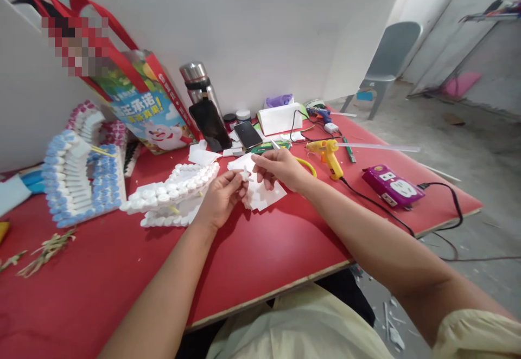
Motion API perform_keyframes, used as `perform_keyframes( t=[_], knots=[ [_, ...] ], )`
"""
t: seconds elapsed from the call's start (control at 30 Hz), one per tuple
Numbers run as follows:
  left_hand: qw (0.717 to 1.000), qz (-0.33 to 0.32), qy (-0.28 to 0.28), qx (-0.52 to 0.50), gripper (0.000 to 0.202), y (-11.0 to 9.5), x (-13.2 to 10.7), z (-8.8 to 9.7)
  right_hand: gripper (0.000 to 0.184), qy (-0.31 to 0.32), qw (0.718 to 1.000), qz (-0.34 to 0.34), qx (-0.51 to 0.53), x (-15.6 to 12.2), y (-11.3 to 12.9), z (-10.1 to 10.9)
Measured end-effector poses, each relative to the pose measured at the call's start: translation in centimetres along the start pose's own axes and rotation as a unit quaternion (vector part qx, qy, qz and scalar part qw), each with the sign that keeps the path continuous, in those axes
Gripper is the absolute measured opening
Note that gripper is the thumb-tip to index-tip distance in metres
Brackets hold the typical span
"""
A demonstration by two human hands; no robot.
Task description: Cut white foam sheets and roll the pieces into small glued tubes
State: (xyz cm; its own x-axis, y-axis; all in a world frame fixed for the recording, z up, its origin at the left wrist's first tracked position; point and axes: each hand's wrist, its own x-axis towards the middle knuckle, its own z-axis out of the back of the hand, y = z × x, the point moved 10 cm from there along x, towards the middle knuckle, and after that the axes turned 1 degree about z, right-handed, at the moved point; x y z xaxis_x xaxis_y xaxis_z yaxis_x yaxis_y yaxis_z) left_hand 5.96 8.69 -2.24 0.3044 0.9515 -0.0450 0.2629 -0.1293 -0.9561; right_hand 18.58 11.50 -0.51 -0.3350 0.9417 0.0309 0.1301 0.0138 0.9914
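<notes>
Head view, from the left: a blue-and-white structure (75,177) stands on the red table (264,256), near a printed shopping bag (163,112). Next comes a white structure (171,193), just beside the left hand (225,193), whose thumb and fingers are clamped on a small white piece (246,175) above white paper (266,199). Near that piece, the right hand (280,166) has its fingers curled; whether they grip anything, I cannot tell. Farther right lie a yellow glue gun (329,157) and a purple power socket (393,186).
</notes>
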Motion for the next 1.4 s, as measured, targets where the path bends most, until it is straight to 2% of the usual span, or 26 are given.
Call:
perform_keyframes(
  t=[0.1, 0.27, 0.43, 0.67, 0.8, 0.97, 1.1, 1.17, 1.27, 1.4],
  knots=[
    [0.992, 0.065, -0.011, -0.111, 0.021, 1.1, 0.1, 0.3, 0.050, -0.023, 0.999, 0.017, 0.035, 0.0, 0.5, 0.7],
    [0.978, 0.114, -0.038, -0.168, 0.012, 2.4, 0.1, 1.1, 0.043, 0.015, 0.998, 0.033, 0.043, 0.2, 0.2, -0.3],
    [0.984, 0.087, -0.023, -0.152, 0.018, 2.3, 0.1, 0.9, 0.039, 0.044, 0.998, 0.040, 0.035, 0.4, -0.1, -1.3],
    [0.996, 0.047, 0.016, -0.075, 0.027, 1.5, 0.0, -0.5, 0.035, 0.021, 0.999, 0.037, 0.005, 0.9, -0.9, -1.3],
    [0.998, 0.043, 0.029, -0.042, 0.027, 1.5, -0.1, -0.7, 0.029, 0.034, 0.998, 0.048, -0.014, 1.0, -1.0, -1.5],
    [0.996, 0.050, 0.056, -0.056, 0.023, 1.4, -0.1, -1.0, 0.036, 0.035, 0.998, 0.019, 0.044, 0.9, -1.2, -1.4],
    [0.992, 0.068, 0.037, -0.103, 0.022, 1.5, 0.0, -0.3, 0.041, 0.030, 0.997, 0.007, 0.071, 1.0, -1.4, -1.0],
    [0.988, 0.072, 0.027, -0.132, 0.021, 1.5, 0.1, 0.2, 0.040, 0.017, 0.998, 0.011, 0.052, 1.2, -1.7, -0.6],
    [0.983, 0.073, 0.023, -0.166, 0.017, 1.3, 0.1, 0.6, 0.036, -0.003, 0.999, 0.026, -0.048, 1.5, -2.3, -0.1],
    [0.982, 0.063, -0.003, -0.177, 0.012, 1.3, 0.2, 1.6, 0.029, 0.006, 0.985, 0.039, -0.166, 1.3, -2.7, -0.3]
  ],
)
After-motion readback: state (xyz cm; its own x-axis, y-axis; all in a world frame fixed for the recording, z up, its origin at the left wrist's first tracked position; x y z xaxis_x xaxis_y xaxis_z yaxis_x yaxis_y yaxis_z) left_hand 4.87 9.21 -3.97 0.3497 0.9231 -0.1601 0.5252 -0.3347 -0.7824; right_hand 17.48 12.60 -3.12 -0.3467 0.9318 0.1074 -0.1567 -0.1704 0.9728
